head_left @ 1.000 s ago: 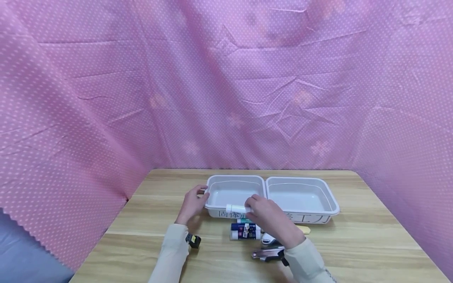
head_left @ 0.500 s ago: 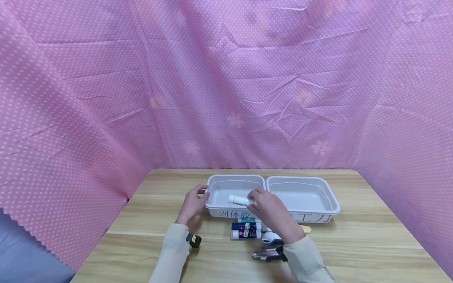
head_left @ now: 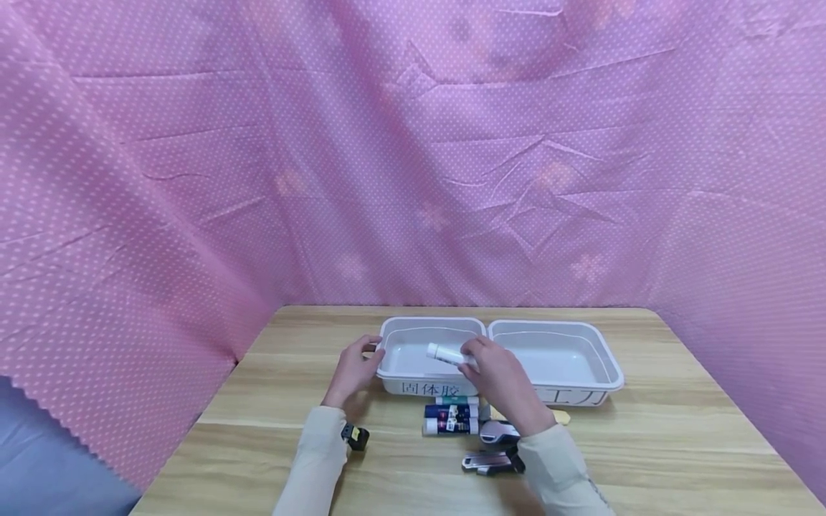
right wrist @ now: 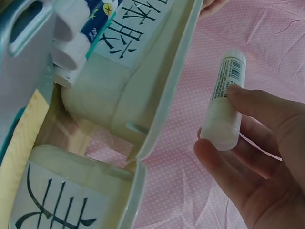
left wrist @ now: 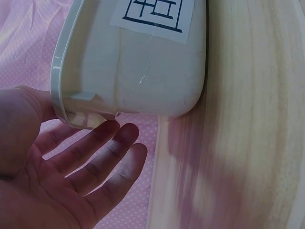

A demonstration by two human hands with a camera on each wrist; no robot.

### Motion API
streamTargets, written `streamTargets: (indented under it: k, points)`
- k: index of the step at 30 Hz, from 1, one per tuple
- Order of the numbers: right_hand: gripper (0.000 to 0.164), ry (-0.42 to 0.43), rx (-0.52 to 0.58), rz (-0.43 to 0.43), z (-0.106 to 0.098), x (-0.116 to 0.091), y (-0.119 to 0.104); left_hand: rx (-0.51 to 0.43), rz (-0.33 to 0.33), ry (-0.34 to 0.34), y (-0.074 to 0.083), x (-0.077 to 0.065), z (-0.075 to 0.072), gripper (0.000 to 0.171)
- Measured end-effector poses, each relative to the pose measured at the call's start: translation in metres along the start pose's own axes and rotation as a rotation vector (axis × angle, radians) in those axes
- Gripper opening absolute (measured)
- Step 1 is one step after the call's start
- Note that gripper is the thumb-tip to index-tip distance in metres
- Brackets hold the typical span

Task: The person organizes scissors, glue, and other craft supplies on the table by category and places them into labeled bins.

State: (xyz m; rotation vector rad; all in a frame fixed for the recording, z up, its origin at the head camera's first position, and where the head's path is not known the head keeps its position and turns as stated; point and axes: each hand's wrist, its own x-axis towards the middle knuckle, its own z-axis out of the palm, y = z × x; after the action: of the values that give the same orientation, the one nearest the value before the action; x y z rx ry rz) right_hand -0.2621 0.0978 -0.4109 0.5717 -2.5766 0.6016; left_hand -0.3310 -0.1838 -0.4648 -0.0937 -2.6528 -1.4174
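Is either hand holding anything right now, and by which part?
Right hand: a white tube, pinched between thumb and fingers by the half nearer the palm, far end free. Left hand: the left tray, by the rim at its outer end.

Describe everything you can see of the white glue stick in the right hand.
The white glue stick is a slim cylinder, apparently smooth plastic. A barcode and small dark print, too fine to read, mark part of its side; the end by the fingers looks plain. The right hand holds it between thumb and fingers. It is slightly tilted, held over the left white bin, clear of the rim.
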Motion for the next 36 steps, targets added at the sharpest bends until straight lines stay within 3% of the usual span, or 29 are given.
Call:
streamTargets:
  k: [15,36]
  points:
    - [0.023,0.046,0.021,0.071,0.013,0.0,0.009,-0.027,0.018,-0.003,0.001,0.0,0.0,0.036]
    - [0.017,0.012,0.03,0.108,0.025,-0.001,0.016,-0.016,0.009,-0.002,0.002,-0.001,-0.001,0.035]
